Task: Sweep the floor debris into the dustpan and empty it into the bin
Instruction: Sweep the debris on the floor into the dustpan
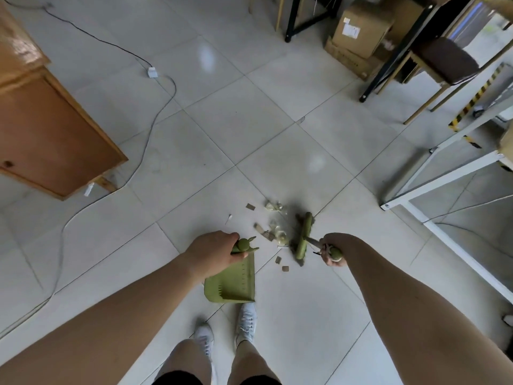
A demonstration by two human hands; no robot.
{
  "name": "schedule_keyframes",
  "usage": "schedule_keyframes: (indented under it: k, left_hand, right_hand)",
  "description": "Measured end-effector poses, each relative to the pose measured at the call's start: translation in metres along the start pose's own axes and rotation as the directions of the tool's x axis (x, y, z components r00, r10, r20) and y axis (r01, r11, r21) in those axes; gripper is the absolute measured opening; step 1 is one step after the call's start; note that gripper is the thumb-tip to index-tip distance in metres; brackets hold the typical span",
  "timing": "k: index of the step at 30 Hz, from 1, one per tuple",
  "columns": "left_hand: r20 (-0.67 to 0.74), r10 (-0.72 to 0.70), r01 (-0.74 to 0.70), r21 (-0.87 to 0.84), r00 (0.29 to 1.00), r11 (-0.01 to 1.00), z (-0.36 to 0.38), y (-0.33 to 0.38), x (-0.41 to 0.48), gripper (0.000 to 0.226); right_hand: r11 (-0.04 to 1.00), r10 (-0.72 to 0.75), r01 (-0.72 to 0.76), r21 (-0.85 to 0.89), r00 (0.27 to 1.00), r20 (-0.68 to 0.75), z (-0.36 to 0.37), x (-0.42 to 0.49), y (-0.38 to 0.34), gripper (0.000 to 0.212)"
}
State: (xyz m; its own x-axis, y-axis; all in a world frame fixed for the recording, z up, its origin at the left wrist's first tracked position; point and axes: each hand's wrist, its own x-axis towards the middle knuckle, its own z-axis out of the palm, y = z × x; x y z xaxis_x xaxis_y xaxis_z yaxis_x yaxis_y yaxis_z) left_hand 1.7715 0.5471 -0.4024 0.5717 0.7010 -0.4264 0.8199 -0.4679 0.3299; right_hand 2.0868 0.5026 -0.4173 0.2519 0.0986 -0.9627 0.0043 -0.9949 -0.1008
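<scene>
**Green dustpan and broom set either side of the debris**

White shoes (247,319) are seen nearest, planted on the tiled floor (277,151). Just beyond them the green dustpan (231,282) is rested on the floor. Its upright handle is gripped from above by the left hand (215,252), with the fingers curled round it. Nothing is seen inside the pan.

To the right, the broom handle is clasped by the right hand (334,250). The broom head (303,240) is set down just past that hand, its long axis running away from the person, roughly parallel to the pan's right edge.

The debris (273,232), crumpled clear wrappers and small brown scraps, is scattered between pan and broom head. Most of it lies beyond the pan and a few scraps lie level with it. The coming stroke is judged to be a leftward sweep, since the litter lies left of the broom head. Which way the pan's mouth faces cannot be told for certain, so the pan may need to be turned or shifted outward.

No bin is in view. Farther off, a grey cable (62,237) is trailed past a wooden cabinet (50,129) at the left, and cardboard boxes (361,26) are stacked at the far right.
</scene>
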Motion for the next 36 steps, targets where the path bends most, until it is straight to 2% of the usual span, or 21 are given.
schedule_keyframes:
  k: [2, 6, 8, 11, 14, 22, 29, 31, 34, 36]
  left_hand:
    - [-0.003, -0.017, 0.017, -0.014, 1.0, 1.0, 0.001, -0.006, 0.0, 0.038]
    - [0.0, -0.041, 0.041, -0.02, 0.999, 0.999, -0.004, -0.026, 0.003, 0.038]
    - [0.009, -0.037, 0.038, -0.035, 0.999, 0.999, -0.011, -0.039, 0.006, 0.039]
    - [0.023, -0.016, 0.017, -0.057, 1.0, 0.998, -0.023, -0.059, 0.01, 0.037]
    - [0.036, 0.026, -0.025, -0.041, 0.999, 0.999, -0.039, -0.077, 0.012, 0.035]
    - [0.054, 0.133, -0.133, 0.0, 0.99, 0.991, -0.077, -0.133, 0.012, 0.035]
    - [0.048, 0.145, -0.147, 0.045, 0.988, 0.988, -0.09, -0.179, 0.009, 0.037]
    - [0.025, 0.14, -0.141, 0.054, 0.99, 0.989, -0.089, -0.19, 0.008, 0.037]
    - [0.005, 0.134, -0.134, 0.046, 0.991, 0.99, -0.085, -0.204, 0.008, 0.036]
    - [0.002, 0.116, -0.116, 0.048, 0.993, 0.992, -0.083, -0.213, 0.008, 0.037]
  right_hand:
    - [0.998, -0.028, 0.03, -0.064, 0.999, 0.028, 0.015, -0.007, -0.018, 0.032]
    - [0.993, -0.102, 0.103, -0.057, 0.995, 0.013, 0.047, -0.015, -0.044, 0.028]
    - [0.996, -0.048, 0.053, -0.071, 0.997, 0.068, 0.057, -0.018, -0.056, 0.031]
    - [0.999, 0.033, -0.033, -0.008, 0.997, 0.076, 0.056, -0.025, -0.065, 0.034]
    - [0.997, 0.055, -0.057, 0.056, 0.997, 0.047, 0.051, -0.035, -0.066, 0.036]
    - [0.993, 0.112, -0.113, -0.02, 0.993, -0.042, 0.061, -0.058, -0.062, 0.029]
    - [0.948, 0.223, -0.208, 0.239, 0.974, -0.035, 0.098, -0.048, -0.002, 0.03]
    - [0.901, 0.222, -0.203, 0.383, 0.975, -0.006, 0.119, -0.04, 0.008, 0.029]
    - [0.802, 0.174, -0.152, 0.578, 0.985, 0.018, 0.16, -0.025, 0.0, 0.012]
    - [0.79, 0.136, -0.13, 0.599, 0.99, 0.035, 0.186, -0.019, -0.017, 0.001]
